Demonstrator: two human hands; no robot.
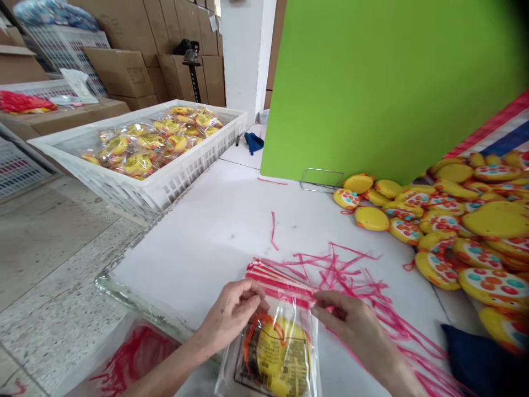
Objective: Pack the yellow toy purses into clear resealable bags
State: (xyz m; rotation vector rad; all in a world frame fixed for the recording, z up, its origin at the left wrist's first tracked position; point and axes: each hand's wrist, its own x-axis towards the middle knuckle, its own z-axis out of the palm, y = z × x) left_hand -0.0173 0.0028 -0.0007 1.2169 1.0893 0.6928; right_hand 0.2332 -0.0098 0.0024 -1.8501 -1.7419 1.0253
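Observation:
A clear printed plastic bag [270,358] with a yellow and orange toy [285,353] inside lies at the near edge of the white table, its top towards a stack of red-striped bags [281,281]. My left hand [239,309] has its fingers closed at the bag's upper left; what they pinch is too small to make out. At the upper right corner of the bag, my right hand [343,314] pinches the bag's edge between thumb and fingers. Pink-red strips [351,275] are scattered beyond and right of my hands.
A white crate [165,184] of bagged yellow toys stands at the left. Loose yellow toys [438,220] are heaped on the right beside a green board [372,88]. A wire stand [321,179] and blue cloth [253,143] lie farther back. Red scraps [140,353] fill a bag below.

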